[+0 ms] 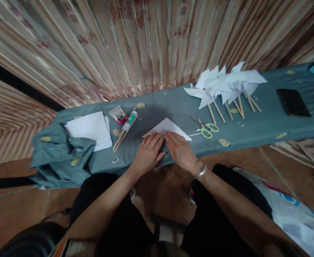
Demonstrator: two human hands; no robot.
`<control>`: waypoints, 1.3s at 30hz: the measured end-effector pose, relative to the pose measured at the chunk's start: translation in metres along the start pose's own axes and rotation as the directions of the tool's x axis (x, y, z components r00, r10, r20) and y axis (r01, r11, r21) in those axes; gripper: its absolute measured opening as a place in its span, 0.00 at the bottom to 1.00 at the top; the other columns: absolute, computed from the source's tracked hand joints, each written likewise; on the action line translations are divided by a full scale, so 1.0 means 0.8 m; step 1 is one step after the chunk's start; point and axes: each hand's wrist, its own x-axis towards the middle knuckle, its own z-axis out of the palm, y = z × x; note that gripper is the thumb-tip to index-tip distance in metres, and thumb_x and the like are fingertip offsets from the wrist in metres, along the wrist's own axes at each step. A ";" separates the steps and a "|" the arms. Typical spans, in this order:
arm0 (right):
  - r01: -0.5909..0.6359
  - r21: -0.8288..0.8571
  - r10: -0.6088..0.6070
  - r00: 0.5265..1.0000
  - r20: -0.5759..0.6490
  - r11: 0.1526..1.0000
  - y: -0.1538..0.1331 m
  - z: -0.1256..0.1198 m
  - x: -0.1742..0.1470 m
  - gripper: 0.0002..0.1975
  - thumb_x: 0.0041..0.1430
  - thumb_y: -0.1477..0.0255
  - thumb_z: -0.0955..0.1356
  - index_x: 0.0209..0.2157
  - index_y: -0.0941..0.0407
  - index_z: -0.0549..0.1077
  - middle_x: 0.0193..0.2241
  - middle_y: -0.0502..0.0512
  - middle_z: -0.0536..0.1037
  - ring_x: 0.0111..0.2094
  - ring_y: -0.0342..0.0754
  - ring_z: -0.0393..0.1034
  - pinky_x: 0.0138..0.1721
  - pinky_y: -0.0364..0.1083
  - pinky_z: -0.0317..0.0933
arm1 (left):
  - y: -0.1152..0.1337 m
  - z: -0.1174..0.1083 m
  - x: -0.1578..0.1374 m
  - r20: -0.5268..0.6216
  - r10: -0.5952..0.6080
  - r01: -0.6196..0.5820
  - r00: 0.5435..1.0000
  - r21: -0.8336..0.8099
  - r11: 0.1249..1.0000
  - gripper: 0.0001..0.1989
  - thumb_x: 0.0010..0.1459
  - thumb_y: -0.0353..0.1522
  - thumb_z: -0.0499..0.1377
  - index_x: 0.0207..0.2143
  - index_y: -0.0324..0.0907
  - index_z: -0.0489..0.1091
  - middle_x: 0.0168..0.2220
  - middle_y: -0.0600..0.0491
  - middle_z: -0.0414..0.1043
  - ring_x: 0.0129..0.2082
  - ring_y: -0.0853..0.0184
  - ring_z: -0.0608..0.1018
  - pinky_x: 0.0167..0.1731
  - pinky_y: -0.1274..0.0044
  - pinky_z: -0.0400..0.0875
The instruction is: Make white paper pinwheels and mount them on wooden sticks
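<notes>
A white sheet of paper folded into a triangle (167, 125) lies on the grey-green cloth, its point facing away from me. My left hand (149, 150) presses flat on the near left part of the paper, fingers stretched out and thumb apart. On the near right part rests my right hand (180, 149), also with its fingers extended; a silver bangle circles that wrist. The fingertips of both hands almost meet at the near middle of the triangle. Just right of the paper are scissors (209, 130) with light green handles.
Left on the cloth-covered table (157, 103) are a stack of white paper (88, 128), a small red box of pins (120, 116), a glue stick (130, 120) and wooden sticks (119, 141). Several paper pinwheels (207, 85) and a black phone (293, 102) lie right. A curtain (135, 46) hangs behind.
</notes>
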 end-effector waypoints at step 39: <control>-0.254 0.082 0.266 0.938 -0.220 0.964 0.074 -0.045 -0.031 0.19 0.67 0.69 0.60 0.54 0.60 0.71 0.50 0.65 0.78 0.52 0.58 0.72 0.55 0.58 0.65 | -0.012 -0.007 0.006 -0.048 -0.070 0.071 0.996 0.021 0.997 0.19 0.64 0.36 0.55 0.55 0.39 0.66 0.56 0.40 0.68 0.56 0.53 0.70 0.52 0.61 0.67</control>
